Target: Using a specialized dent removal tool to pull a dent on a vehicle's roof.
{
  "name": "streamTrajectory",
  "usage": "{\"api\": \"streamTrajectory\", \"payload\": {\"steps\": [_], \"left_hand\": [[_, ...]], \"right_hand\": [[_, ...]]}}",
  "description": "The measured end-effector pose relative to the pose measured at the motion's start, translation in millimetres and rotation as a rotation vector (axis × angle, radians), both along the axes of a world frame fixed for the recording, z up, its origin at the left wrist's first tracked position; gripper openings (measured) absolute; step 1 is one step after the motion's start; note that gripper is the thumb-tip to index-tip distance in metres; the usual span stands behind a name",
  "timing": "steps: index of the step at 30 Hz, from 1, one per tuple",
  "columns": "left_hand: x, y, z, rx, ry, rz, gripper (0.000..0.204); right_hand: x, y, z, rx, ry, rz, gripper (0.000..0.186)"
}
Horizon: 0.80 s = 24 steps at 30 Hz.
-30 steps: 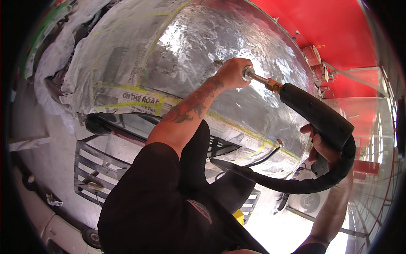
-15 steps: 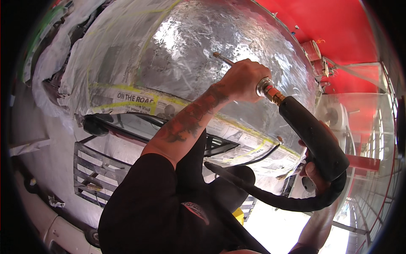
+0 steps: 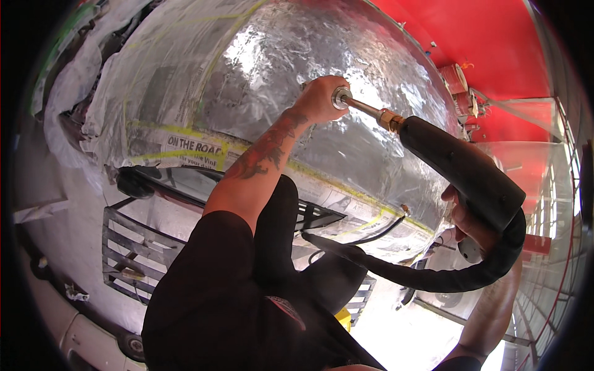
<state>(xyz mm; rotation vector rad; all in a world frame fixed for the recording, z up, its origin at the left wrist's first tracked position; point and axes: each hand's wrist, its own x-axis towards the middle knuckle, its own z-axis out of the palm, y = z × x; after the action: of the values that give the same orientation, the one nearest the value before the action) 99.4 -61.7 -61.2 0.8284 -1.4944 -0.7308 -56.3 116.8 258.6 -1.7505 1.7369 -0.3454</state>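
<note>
Black tool (image 3: 461,162) slants in front of bare metal panel (image 3: 260,93), long axis upper left to lower right. Left hand (image 3: 320,99), nearer panel, clamped round tool's metal collar (image 3: 340,98); right hand (image 3: 475,227) wrapped under tool's rear, near black hose (image 3: 427,277). Whether tool meets panel, cannot tell.

Scene was bright but contrasty. Strongest light sat at lower right, where the floor (image 3: 396,337) clipped to white. The shiny metal panel (image 3: 371,164) threw hard, patchy glare, worst near its upper left. Red surface (image 3: 482,49) was vivid, well lit. Black shirt (image 3: 204,290) lost most fold detail; right hand (image 3: 473,229) sat partly in shadow. Far right looked hazy, washed out. Fisheye bent the slatted frame (image 3: 133,253); corners went black. Centre was reasonably sharp, rim soft.
</note>
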Motion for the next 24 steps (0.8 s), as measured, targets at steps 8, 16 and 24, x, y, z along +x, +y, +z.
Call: {"api": "streamTrajectory", "payload": {"steps": [8,16,24], "left_hand": [[-16.7,42.5,60.7,-0.236,-0.13,0.016,0.033],[0.5,17.3,19.7,-0.046,-0.12,-0.086,0.026],[-32.9,49.6,51.6,-0.315,-0.264,-0.132,0.034]], "right_hand": [[-8.9,1.6,-12.6,0.043,0.071,0.102,0.078],[-0.8,6.5,-6.1,0.198,-0.026,0.012,0.072],[-26.2,61.8,-55.5,0.112,-0.456,-0.311,0.055]]}}
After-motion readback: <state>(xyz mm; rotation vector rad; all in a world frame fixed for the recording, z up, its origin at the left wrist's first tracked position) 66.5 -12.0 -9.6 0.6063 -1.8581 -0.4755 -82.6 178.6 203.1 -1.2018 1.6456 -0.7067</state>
